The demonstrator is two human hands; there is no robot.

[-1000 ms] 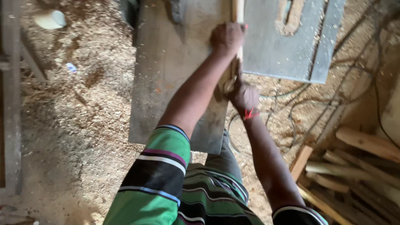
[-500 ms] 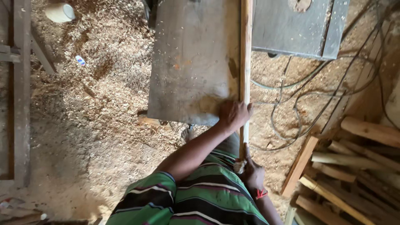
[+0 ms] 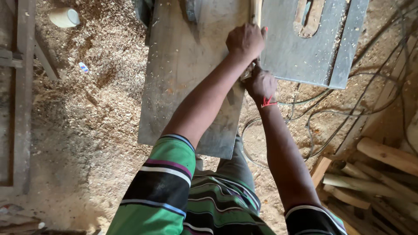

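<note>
Wood strip (image 3: 255, 11) runs under left hand (image 3: 245, 41), right hand (image 3: 260, 83) behind.

A short-sleeved shirt (image 3: 204, 204) is worn, striped across in bright green, black, white and purple bands. Both sleeves are edged with narrow white and blue lines. Forearms are left bare. A thin red thread (image 3: 267, 102) is tied at the wrist of the right hand (image 3: 260, 83). Grey trousers (image 3: 237, 167) are seen below the shirt.
</note>
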